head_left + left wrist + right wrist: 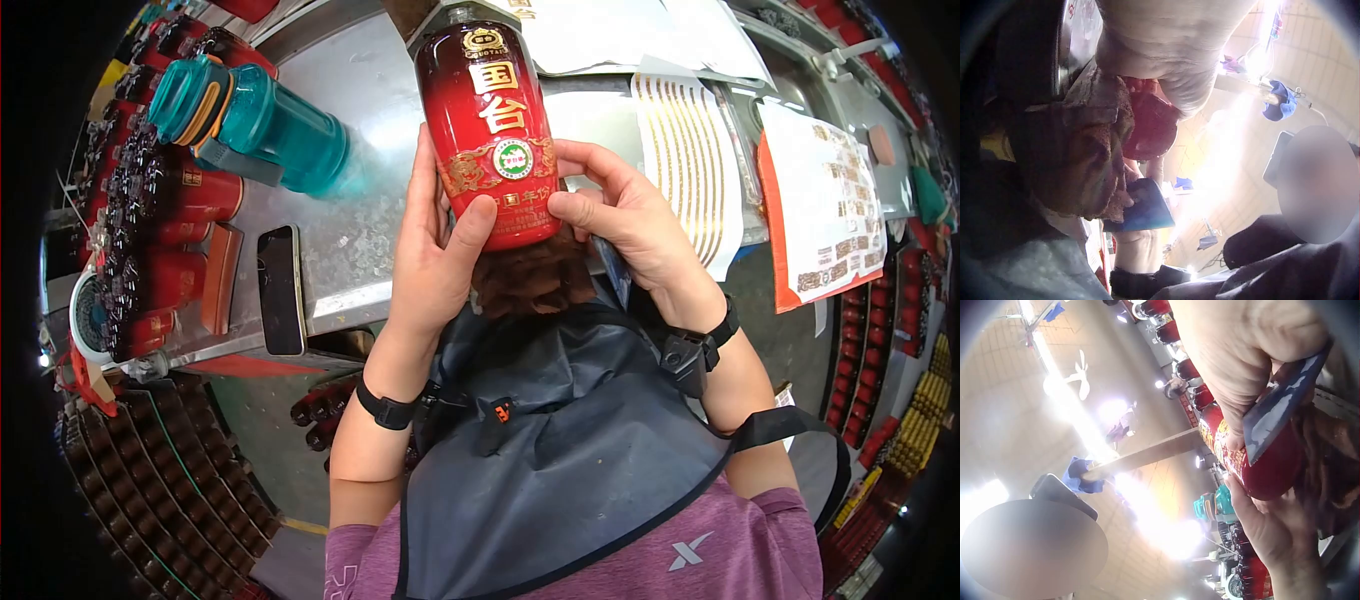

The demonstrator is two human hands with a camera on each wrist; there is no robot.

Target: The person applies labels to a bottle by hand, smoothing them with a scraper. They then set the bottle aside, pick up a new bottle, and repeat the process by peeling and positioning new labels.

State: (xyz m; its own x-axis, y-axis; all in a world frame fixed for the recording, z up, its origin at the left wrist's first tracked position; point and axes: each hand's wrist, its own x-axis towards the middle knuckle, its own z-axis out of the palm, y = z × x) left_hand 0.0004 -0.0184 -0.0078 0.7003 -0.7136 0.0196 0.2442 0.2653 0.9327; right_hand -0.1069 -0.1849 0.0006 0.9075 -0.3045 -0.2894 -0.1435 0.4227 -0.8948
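Note:
A glossy red bottle [500,130], dark at the neck with gold characters and a round green-and-white emblem, is held between both hands, its base toward the person. The left hand [435,235] grips its left side, thumb on the lower front. On the other side the right hand [630,210] grips the lower edge, thumb near the gold text. A flat dark blade-like piece [1282,406] lies against the right palm in the right wrist view; it also shows in the left wrist view [1141,209]. Brown cloth [530,280] lies below the base.
A teal water bottle [285,130] and a phone [281,290] are on the metal table [350,300] at left, beside rows of red bottles [180,200]. To the right lie a sheet with gold strips [690,160] and a printed label sheet [825,210].

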